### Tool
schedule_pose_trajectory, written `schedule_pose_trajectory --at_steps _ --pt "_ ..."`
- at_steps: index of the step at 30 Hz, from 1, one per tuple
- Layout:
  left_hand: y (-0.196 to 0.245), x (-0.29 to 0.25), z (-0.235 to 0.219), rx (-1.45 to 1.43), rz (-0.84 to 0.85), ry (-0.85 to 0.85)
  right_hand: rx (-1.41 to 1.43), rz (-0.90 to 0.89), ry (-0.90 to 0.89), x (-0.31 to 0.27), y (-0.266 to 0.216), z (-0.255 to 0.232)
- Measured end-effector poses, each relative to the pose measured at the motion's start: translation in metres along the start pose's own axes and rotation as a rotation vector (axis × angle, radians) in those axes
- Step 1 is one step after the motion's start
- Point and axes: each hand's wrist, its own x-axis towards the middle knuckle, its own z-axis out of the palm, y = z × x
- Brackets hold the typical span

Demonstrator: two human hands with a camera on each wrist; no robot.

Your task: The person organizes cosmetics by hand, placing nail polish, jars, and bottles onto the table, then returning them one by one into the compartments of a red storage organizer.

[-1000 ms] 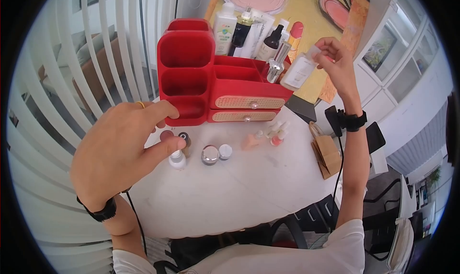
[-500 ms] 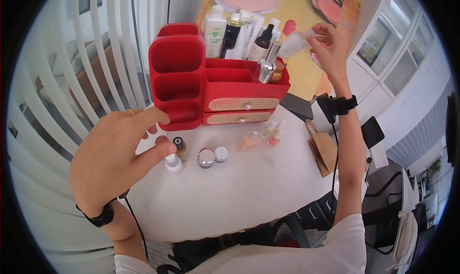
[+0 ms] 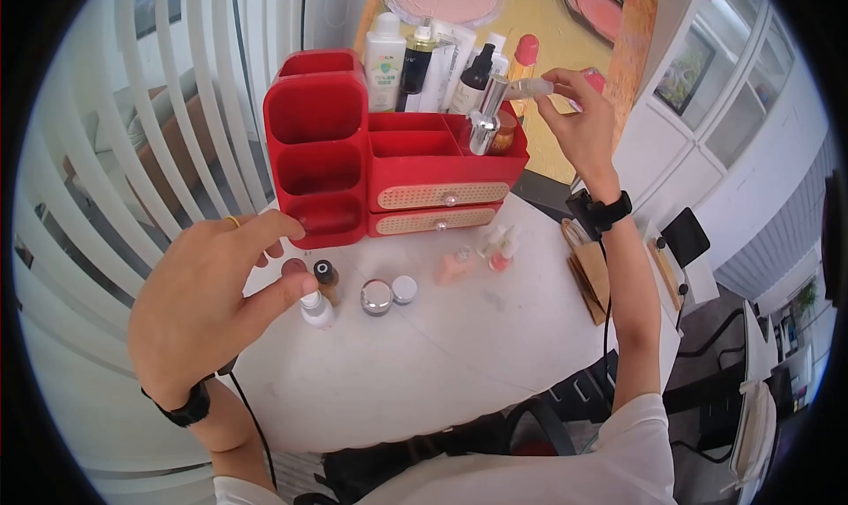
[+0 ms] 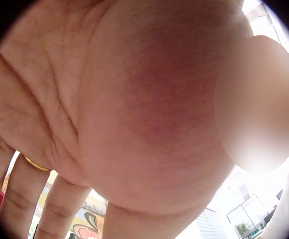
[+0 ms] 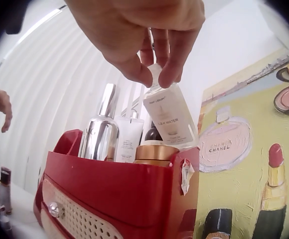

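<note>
My right hand (image 3: 579, 121) pinches the cap of a clear flat bottle with a white label (image 5: 172, 117). In the right wrist view the bottle hangs tilted, its base at the rim of the red organizer (image 5: 114, 186), behind a gold-lidded jar (image 5: 154, 154). A silver pump bottle (image 3: 482, 132) stands in the same right compartment. Loosely stretched, my left hand (image 3: 208, 293) is at the organizer's left front corner, its thumb overlapping a small white bottle (image 3: 316, 311) in the head view. The left wrist view shows mostly the palm (image 4: 149, 99).
Tall bottles and tubes, among them a white bottle (image 3: 385, 63), stand in the organizer's back row. On the white table (image 3: 424, 364) are two silver-lidded jars, a dark-capped bottle (image 3: 325, 273) and pink bottles (image 3: 455, 265). A paper bag (image 3: 587, 280) lies at the right edge.
My right hand has carried the clear bottle leftward to the organizer's right compartment, lifting it and then lowering it. The left hand has kept nearly the same pose.
</note>
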Motion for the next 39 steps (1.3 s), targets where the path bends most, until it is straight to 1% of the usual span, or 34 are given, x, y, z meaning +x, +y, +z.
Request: schedule_pose_trajectory --at_steps 1,5,7,10,14,16,17,19,20,22,29,32,34,38,39 --pt "0.000 0.001 0.000 0.000 0.019 0.005 0.026 0.011 -0.003 -0.001 -0.001 -0.001" --pt "-0.001 0.003 0.001 -0.017 0.007 -0.017 0.087 0.035 -0.021 -0.002 -0.007 -0.002" --pt "-0.003 0.002 0.004 -0.013 -0.007 -0.013 0.051 -0.042 -0.024 -0.004 -0.006 0.000" --pt "0.003 0.004 -0.002 -0.027 -0.037 -0.064 0.041 -0.029 -0.071 -0.003 -0.004 -0.003" --pt "0.003 0.004 -0.001 -0.031 -0.044 -0.060 0.051 0.010 -0.103 0.008 0.004 -0.005" --pt "0.003 0.004 0.000 -0.025 -0.029 -0.055 0.055 0.035 -0.158 0.015 0.008 -0.004" --pt "0.003 0.004 0.000 -0.024 -0.029 -0.057 0.055 0.037 -0.158 0.018 0.011 -0.001" --pt "0.003 0.003 0.000 0.013 0.012 -0.025 0.062 0.108 -0.272 0.021 0.020 0.007" --pt "0.002 0.003 0.000 0.016 0.013 -0.026 0.064 0.109 -0.270 0.023 0.023 0.010" --pt "0.001 0.003 0.001 -0.009 -0.003 -0.022 0.081 0.166 -0.365 0.026 0.031 0.017" --pt "0.002 0.002 0.001 0.035 0.018 -0.003 0.175 0.178 -0.324 0.021 0.049 0.036" --pt "0.001 0.004 0.001 0.005 -0.008 -0.036 0.205 0.223 -0.311 0.017 0.035 0.026" --pt "0.001 0.004 0.000 -0.009 -0.003 -0.038 0.075 0.150 -0.170 0.014 0.027 0.018" --pt "0.001 0.004 0.002 -0.004 0.011 -0.038 0.078 0.130 -0.233 0.002 -0.012 0.000" --pt "0.001 0.004 0.003 0.001 0.012 -0.034 0.115 0.123 -0.324 -0.002 -0.020 0.000"
